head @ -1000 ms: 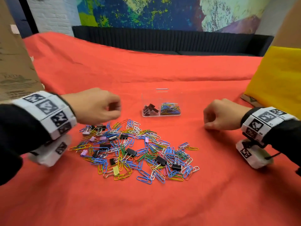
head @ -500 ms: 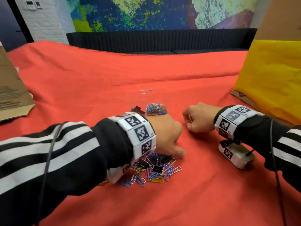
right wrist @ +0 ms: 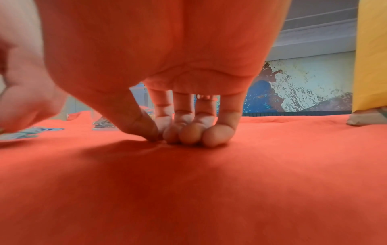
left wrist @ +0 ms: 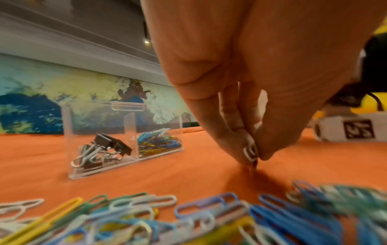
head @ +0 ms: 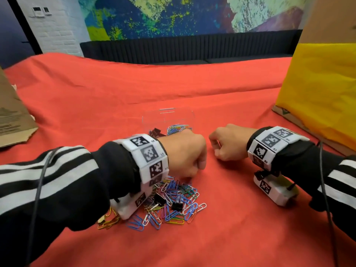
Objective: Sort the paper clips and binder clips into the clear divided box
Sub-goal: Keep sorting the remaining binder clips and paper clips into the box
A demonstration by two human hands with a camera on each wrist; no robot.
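Left of centre, the left hand (left wrist: 240, 79) now pinches a white paper clip (left wrist: 250, 153) above the pile of clips (head: 171, 203), thumb no longer stretched out. Upper centre sits the clear divided box (head: 168, 117). At right, the right hand (head: 228, 142) stays fisted, holding nothing, on the red cloth (head: 221, 237).

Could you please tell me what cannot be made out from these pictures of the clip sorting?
- Head view: the left hand and sleeve hide its pinch and part of the clip pile.
- Left wrist view: the nearest paper clips are blurred.
- Right wrist view: the right hand hides most of the clear divided box; whether its fingers hold anything is unclear.
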